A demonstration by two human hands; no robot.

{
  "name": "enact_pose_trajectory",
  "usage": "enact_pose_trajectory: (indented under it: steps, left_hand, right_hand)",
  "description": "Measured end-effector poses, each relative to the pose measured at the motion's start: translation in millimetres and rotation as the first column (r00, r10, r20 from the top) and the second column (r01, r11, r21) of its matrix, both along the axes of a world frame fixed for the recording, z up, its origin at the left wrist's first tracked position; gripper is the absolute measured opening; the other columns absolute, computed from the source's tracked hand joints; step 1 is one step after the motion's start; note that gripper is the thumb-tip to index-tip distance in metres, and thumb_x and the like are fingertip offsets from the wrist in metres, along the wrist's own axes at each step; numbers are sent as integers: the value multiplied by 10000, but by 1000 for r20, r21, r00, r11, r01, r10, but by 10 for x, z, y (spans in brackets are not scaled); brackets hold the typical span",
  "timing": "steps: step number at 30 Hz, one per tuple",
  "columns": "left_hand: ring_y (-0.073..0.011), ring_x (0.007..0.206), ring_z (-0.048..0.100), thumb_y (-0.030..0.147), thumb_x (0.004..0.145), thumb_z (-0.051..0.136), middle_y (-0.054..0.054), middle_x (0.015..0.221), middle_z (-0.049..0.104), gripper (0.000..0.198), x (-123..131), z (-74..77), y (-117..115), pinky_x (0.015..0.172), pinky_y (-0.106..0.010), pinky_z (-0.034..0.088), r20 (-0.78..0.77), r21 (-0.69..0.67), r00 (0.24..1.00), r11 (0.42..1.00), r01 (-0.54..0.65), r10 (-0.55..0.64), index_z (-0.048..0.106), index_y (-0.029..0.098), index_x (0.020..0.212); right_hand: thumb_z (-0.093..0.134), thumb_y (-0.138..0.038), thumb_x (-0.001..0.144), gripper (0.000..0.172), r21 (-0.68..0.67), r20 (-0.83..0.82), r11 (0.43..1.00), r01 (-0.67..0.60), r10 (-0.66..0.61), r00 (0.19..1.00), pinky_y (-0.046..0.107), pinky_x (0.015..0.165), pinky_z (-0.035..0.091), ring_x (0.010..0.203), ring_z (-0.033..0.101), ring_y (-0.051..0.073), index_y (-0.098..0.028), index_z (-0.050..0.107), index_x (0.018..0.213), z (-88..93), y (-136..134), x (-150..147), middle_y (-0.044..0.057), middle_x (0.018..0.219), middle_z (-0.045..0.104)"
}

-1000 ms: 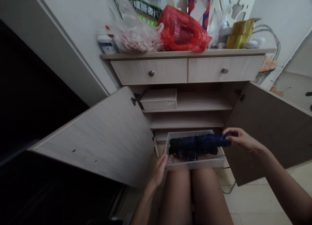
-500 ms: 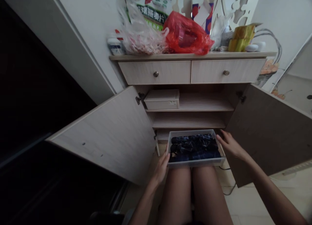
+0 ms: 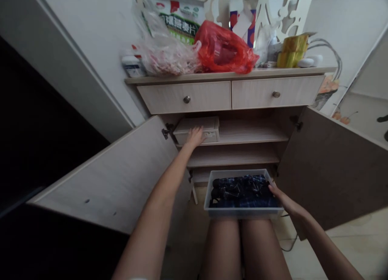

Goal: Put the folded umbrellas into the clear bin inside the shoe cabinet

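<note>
My left hand reaches into the cabinet, its fingers spread at the top front edge of a white lidded box on the upper shelf. The box has a small label on its front. With my right hand I grip the right wall of a clear plastic bin at my knees, thumb over the rim. Several dark blue plaid rolls, which look like folded umbrellas, lie side by side in the bin.
Both cabinet doors, left and right, stand wide open around me. Above are two closed drawers. The countertop bears a red plastic bag, a clear bag, a white bottle and yellow tape rolls.
My left hand has let go of the bin's left side and moved up and forward to the white box. My right hand stays on the bin. The view has shifted slightly.
</note>
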State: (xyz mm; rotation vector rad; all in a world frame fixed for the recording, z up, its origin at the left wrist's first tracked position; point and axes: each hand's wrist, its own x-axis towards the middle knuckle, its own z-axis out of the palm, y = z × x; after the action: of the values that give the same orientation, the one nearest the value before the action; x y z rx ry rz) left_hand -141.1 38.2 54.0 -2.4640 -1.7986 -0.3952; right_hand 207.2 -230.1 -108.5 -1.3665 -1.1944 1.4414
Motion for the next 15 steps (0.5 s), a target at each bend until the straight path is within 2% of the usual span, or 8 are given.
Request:
enact_pose_trajectory:
  steps: [2, 4, 8, 12, 14, 15]
  left_hand:
    - [-351, 1415, 317, 320, 916, 533, -239, 1507, 397, 635, 110, -55, 222, 1164, -495, 149, -43, -27, 999, 999, -34, 33, 367, 61, 1471]
    - [-355, 1401, 321, 316, 926, 511, -238, 1517, 379, 608, 184, -149, 307, 1148, -497, 159, -43, -43, 997, 997, -58, 56, 381, 71, 1467]
    - [-357, 1392, 311, 340, 948, 444, -206, 1536, 358, 569, 340, -281, 217, 1125, -482, 197, -12, 17, 1000, 1000, -23, 23, 398, 114, 1468]
    - [-382, 1367, 345, 445, 962, 397, -169, 1525, 399, 565, 470, -211, 112, 1100, -533, 235, 13, -22, 999, 998, 53, -53, 429, 180, 1459]
    - [-399, 1369, 338, 506, 963, 360, -179, 1521, 400, 607, 395, -146, 133, 1094, -558, 246, 94, 3, 995, 999, -32, 31, 415, 165, 1462]
    - [-410, 1375, 325, 521, 967, 332, -206, 1518, 390, 635, 307, -125, 159, 1096, -569, 244, 165, 37, 976, 988, -148, 140, 402, 128, 1460]
  right_hand:
    - [500, -803, 765, 809, -7, -17, 999, 36, -36, 999, 503, 1186, 237, 1445, 300, 293, -350, 483, 1434, 28, -60, -16, -1, 1506, 441]
    - [522, -784, 773, 817, -18, -44, 999, 51, -52, 998, 480, 1196, 217, 1457, 275, 277, -341, 454, 1457, 70, -120, -16, 5, 1529, 404]
    - [537, -768, 784, 832, -43, -97, 997, 69, -73, 993, 464, 1190, 236, 1463, 262, 265, -323, 425, 1477, 119, -169, 19, 22, 1551, 367]
    - [551, -761, 783, 813, -43, -122, 998, 54, -58, 991, 453, 1179, 268, 1452, 291, 263, -332, 440, 1464, 55, -120, 57, 21, 1542, 386]
    - [551, -745, 796, 773, -34, -124, 998, 54, -58, 991, 452, 1180, 268, 1450, 297, 258, -341, 459, 1449, 15, -103, 69, 15, 1533, 403]
    - [553, -739, 799, 754, -30, -126, 998, 60, -63, 990, 454, 1180, 267, 1448, 301, 258, -341, 478, 1435, 1, -102, 71, 14, 1525, 415]
